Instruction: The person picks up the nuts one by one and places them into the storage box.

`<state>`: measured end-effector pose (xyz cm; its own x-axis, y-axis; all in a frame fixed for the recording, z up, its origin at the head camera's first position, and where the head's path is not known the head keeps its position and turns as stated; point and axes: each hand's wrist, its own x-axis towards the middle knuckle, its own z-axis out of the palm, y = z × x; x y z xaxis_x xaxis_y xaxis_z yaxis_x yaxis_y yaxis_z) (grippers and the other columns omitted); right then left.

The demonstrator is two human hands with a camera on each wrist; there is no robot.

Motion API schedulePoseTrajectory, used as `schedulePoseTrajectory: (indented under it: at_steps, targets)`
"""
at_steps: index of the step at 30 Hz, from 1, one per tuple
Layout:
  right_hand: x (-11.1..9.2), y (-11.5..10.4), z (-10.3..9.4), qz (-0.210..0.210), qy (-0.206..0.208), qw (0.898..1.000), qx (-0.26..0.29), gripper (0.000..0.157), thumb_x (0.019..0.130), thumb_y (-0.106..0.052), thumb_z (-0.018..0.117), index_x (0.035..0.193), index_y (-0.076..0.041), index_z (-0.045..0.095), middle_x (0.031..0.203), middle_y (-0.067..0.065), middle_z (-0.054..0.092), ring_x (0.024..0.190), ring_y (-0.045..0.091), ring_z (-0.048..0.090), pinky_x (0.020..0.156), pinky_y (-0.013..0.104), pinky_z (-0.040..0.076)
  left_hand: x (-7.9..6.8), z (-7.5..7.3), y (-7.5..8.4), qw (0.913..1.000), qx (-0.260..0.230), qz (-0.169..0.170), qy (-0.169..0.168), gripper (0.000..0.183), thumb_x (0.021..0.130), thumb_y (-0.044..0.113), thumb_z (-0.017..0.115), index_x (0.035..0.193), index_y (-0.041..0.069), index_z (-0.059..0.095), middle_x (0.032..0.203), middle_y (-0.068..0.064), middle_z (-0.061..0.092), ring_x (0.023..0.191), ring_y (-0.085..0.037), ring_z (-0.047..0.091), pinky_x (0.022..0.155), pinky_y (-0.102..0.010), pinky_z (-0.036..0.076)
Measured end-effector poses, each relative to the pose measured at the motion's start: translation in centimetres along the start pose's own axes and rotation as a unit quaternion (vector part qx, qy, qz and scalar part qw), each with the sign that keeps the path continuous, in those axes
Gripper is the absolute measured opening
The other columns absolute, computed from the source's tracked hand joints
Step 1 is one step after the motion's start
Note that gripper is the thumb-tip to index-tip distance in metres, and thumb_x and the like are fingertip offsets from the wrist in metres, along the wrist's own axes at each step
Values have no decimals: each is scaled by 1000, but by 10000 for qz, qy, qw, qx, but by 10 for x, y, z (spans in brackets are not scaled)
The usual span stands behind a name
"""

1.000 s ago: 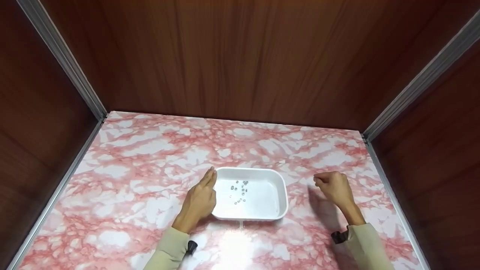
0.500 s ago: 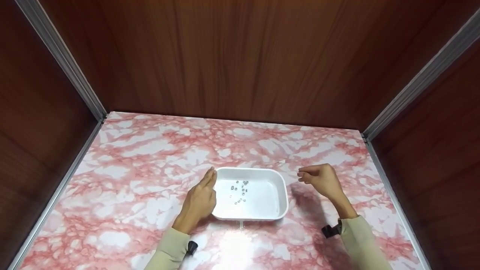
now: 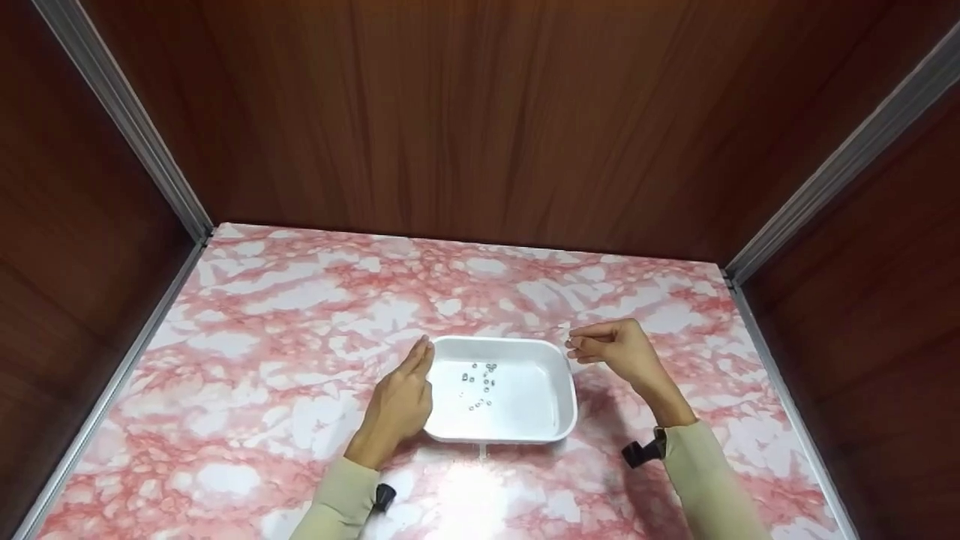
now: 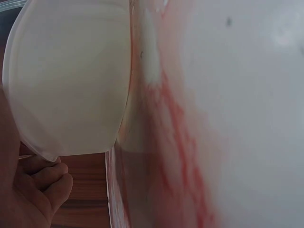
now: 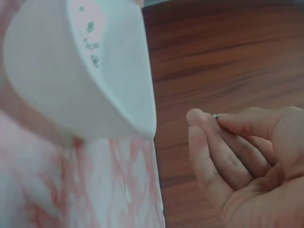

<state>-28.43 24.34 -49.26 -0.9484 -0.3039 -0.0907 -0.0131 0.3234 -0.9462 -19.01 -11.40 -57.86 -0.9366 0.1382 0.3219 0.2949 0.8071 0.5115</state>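
Note:
A white rectangular tub (image 3: 529,431) stands on the marbled table, with several small metal nuts (image 3: 486,382) scattered over the left half of its floor. At the tub's left side, my left hand (image 3: 401,397) holds the wall; in the left wrist view its fingers (image 4: 56,183) curl at the rim, and the thumb is hidden there. My right hand (image 3: 619,356) is raised beside the tub's upper right corner. Between thumb and fingertips it pinches a tiny shiny piece (image 5: 215,116), seemingly a nut like those in the tub, in the right wrist view.
The red-and-white marbled table (image 3: 300,300) is enclosed by a dark wooden back panel (image 3: 465,135) and side panels. Metal profiles (image 3: 840,157) run along the corners. A bright glare lies on the table in front of the tub.
My right hand has moved left from the table area on the right to the tub's right rim, still pinching. The left hand and the tub have stayed in place.

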Motion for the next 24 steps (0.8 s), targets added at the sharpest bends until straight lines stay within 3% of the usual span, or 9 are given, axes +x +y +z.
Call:
schedulePoseTrajectory:
  at_steps: [16, 21, 24]
  targets:
    - [17, -16, 31, 179, -836, 9950, 511, 30, 100, -5, 66, 125, 10, 72, 113, 23, 79, 90, 21, 81, 86, 38, 65, 1, 0, -1, 9999, -56, 68, 76, 54, 101, 6, 53, 153, -7, 47, 165, -20, 45, 147, -35, 51, 111, -44, 52]
    - [26, -19, 44, 222, -1088, 9926, 501, 29, 100, -4, 67, 124, 11, 72, 113, 24, 79, 91, 21, 81, 88, 39, 65, 1, 1, -1, 9999, 1, 41, 133, 54, 100, 5, 54, 152, -7, 48, 164, -20, 46, 141, -36, 56, 92, -41, 61]
    - [31, -21, 52, 264, -1200, 9914, 451, 30, 99, -3, 68, 124, 12, 71, 110, 24, 80, 91, 21, 81, 87, 40, 65, 1, 1, -1, 9999, 17, 48, 150, 54, 100, 5, 54, 152, -7, 48, 163, -20, 47, 140, -37, 58, 93, -42, 61]
